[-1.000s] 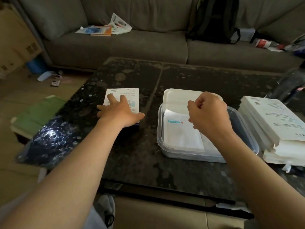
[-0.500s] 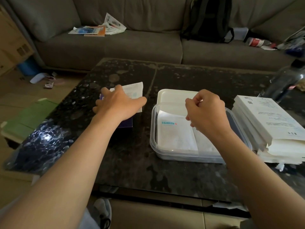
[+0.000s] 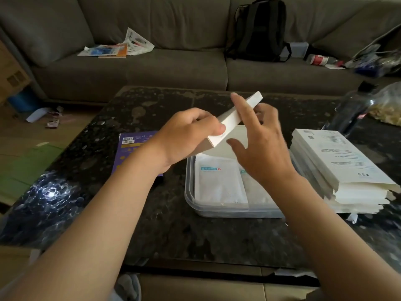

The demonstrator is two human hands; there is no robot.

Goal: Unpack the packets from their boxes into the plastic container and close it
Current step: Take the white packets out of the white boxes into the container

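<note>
**While a white box (image 3: 236, 118) is held up, packets (image 3: 219, 183) lie in the plastic container (image 3: 217, 210)**

As the left hand (image 3: 186, 135) grips the white box by its near end, thumb pressed on its face and fingers curled behind, the box tilts in the air over the container's far side. The right hand (image 3: 260, 148) is against it, fingers straight and spread, forefinger lying along the box. Two packets lie flat in the uncovered container, which stands on the dark table (image 3: 173, 224) between a purple box (image 3: 132, 148) and a stack of boxes (image 3: 338, 161).
</note>
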